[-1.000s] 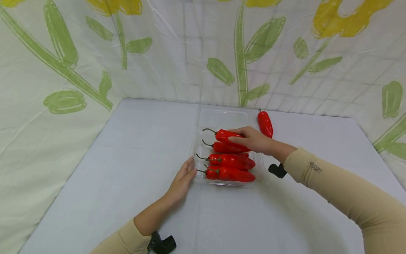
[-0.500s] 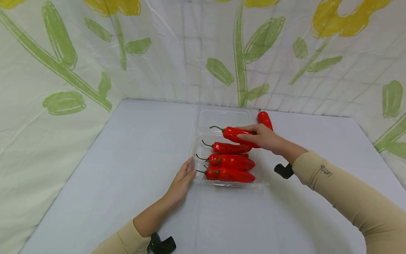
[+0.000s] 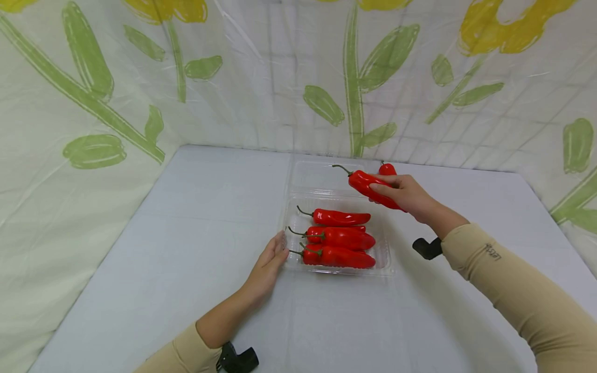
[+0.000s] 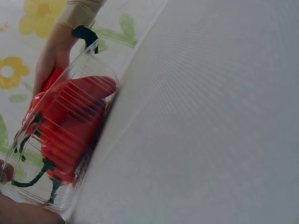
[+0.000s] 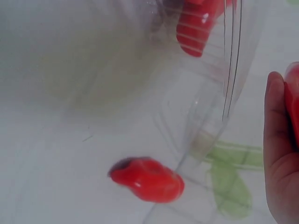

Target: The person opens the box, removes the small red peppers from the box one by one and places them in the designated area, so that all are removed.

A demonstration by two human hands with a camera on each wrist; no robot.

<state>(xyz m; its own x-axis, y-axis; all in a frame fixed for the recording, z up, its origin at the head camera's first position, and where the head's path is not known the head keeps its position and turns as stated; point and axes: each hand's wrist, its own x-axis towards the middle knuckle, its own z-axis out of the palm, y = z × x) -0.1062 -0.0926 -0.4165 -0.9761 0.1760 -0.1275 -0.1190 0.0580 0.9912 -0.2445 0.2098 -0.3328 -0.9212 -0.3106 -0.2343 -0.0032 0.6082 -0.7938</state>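
In the head view, a clear plastic clamshell container (image 3: 383, 261) stands on the table with its lid (image 3: 317, 176) folded back. Several red peppers (image 3: 347, 238) with green stems lie side by side in it. My right hand (image 3: 412, 199) grips another red pepper (image 3: 366, 184) by its body, raised above the container's back right, stem pointing left. My left hand (image 3: 265, 267) rests with outstretched fingers against the container's left wall. The left wrist view shows peppers (image 4: 70, 130) through the clear side and part of the left hand (image 4: 28, 212) at that end.
A further red pepper (image 3: 387, 169) lies at the back right of the table, partly hidden behind the right hand; the right wrist view shows this loose pepper (image 5: 152, 179) whole. The white table (image 3: 186, 233) ends at a flower-patterned curtain (image 3: 252, 103).
My right hand has lifted the pepper from the container's back row and carried it up and to the right. My left hand and the container have stayed in place.
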